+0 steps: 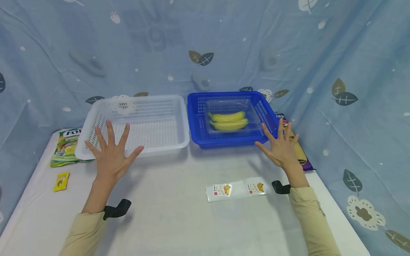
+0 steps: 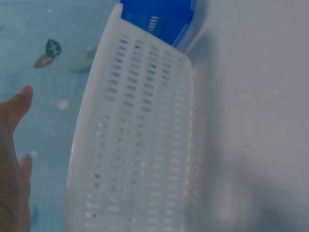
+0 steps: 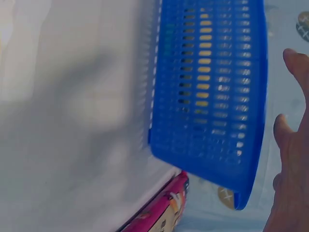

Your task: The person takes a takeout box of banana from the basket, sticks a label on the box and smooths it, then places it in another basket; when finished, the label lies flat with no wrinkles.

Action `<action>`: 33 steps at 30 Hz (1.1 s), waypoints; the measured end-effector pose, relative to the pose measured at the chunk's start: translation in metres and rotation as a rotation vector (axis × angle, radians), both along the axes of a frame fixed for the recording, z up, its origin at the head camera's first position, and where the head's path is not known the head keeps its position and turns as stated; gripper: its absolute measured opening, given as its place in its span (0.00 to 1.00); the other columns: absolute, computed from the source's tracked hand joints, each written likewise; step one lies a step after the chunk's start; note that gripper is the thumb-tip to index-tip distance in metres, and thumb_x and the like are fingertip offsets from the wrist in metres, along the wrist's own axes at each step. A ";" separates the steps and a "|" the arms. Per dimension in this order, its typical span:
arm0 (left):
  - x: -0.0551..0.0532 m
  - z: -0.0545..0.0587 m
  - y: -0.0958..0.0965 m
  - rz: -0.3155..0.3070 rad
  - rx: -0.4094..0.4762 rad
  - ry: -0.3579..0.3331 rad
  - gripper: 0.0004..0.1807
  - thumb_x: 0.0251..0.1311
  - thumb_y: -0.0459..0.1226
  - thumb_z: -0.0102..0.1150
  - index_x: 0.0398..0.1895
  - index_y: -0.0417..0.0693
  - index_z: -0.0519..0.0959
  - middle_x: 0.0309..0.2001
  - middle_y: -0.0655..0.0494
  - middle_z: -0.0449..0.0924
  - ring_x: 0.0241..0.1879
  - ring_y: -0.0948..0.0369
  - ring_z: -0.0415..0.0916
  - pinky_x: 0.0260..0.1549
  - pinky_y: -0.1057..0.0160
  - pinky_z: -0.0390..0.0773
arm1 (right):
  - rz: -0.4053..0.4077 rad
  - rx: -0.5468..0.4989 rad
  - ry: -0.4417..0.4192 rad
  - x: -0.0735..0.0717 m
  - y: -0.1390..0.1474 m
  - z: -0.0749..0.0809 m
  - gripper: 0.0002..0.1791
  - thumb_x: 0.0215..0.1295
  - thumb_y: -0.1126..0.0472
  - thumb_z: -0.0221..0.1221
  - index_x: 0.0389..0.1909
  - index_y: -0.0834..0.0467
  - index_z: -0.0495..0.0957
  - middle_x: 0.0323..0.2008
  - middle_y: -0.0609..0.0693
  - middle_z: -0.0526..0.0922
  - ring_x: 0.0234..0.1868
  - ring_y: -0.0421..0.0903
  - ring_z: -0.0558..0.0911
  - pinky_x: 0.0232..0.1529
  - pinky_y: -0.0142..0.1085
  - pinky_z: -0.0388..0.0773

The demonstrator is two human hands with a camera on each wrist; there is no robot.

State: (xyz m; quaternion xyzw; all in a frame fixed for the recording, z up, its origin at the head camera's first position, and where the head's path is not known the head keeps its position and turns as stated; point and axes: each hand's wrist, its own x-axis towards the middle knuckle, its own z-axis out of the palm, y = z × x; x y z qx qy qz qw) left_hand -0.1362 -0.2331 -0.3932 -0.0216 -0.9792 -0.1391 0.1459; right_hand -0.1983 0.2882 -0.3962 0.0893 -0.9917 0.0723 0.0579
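My left hand [image 1: 112, 158], fingers spread wide and holding nothing, hovers over the front left of a white plastic basket [image 1: 188, 133]. In the left wrist view the white basket's slotted side [image 2: 140, 130] stands beside the hand's fingers [image 2: 21, 104]. My right hand [image 1: 282, 149] is spread the same way, near the front right corner of a blue basket [image 1: 208, 145]. Inside the blue basket is a clear plastic box [image 1: 253, 117] with yellow bananas [image 1: 229, 124] in it. From the right wrist, the blue basket's slotted side [image 3: 207, 96] fills the middle.
A printed clear plastic strip with banana labels [image 1: 237, 188] lies at the table's front middle. A green FOX'S bag [image 1: 65, 149] and a small yellow packet [image 1: 61, 181] lie at left. A purple and yellow bag [image 1: 301, 154] lies at right. Blue patterned cloth [image 1: 205, 35] surrounds the table.
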 end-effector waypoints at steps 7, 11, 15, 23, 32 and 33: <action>-0.006 0.002 0.019 -0.053 0.047 0.023 0.47 0.59 0.72 0.35 0.77 0.63 0.41 0.73 0.56 0.10 0.69 0.47 0.07 0.56 0.27 0.18 | 0.018 -0.033 -0.007 -0.004 0.012 0.000 0.45 0.64 0.26 0.40 0.76 0.42 0.41 0.73 0.62 0.21 0.69 0.67 0.21 0.55 0.77 0.31; -0.010 0.003 0.029 -0.085 0.094 0.003 0.46 0.61 0.70 0.37 0.77 0.64 0.40 0.74 0.54 0.13 0.69 0.45 0.09 0.56 0.27 0.20 | 0.032 -0.069 -0.025 -0.007 0.020 0.000 0.45 0.65 0.28 0.42 0.76 0.42 0.40 0.73 0.62 0.21 0.69 0.65 0.20 0.56 0.77 0.30; -0.016 0.004 0.039 -0.118 0.138 -0.030 0.45 0.62 0.69 0.37 0.77 0.65 0.38 0.74 0.50 0.15 0.69 0.43 0.10 0.56 0.25 0.23 | 0.041 -0.090 -0.055 -0.010 0.029 0.001 0.44 0.66 0.29 0.43 0.76 0.42 0.39 0.73 0.65 0.23 0.69 0.67 0.21 0.57 0.76 0.31; -0.023 0.006 0.050 -0.155 0.194 -0.060 0.45 0.62 0.69 0.36 0.77 0.63 0.38 0.74 0.47 0.18 0.69 0.41 0.12 0.56 0.26 0.22 | 0.094 -0.144 -0.132 -0.020 0.037 0.005 0.44 0.67 0.34 0.48 0.76 0.49 0.46 0.73 0.67 0.27 0.69 0.67 0.23 0.62 0.71 0.36; -0.030 0.008 0.063 -0.189 0.232 -0.105 0.45 0.62 0.69 0.36 0.77 0.65 0.37 0.75 0.44 0.20 0.70 0.40 0.15 0.57 0.26 0.24 | 0.104 -0.228 -0.191 -0.029 0.044 0.001 0.40 0.65 0.39 0.55 0.71 0.58 0.59 0.74 0.66 0.32 0.71 0.72 0.38 0.63 0.70 0.41; -0.030 0.009 0.065 -0.193 0.239 -0.112 0.45 0.62 0.69 0.37 0.77 0.65 0.37 0.75 0.44 0.20 0.70 0.41 0.14 0.57 0.26 0.23 | 0.107 -0.237 -0.189 -0.030 0.045 0.000 0.40 0.65 0.40 0.55 0.70 0.59 0.61 0.74 0.66 0.34 0.70 0.73 0.40 0.63 0.69 0.41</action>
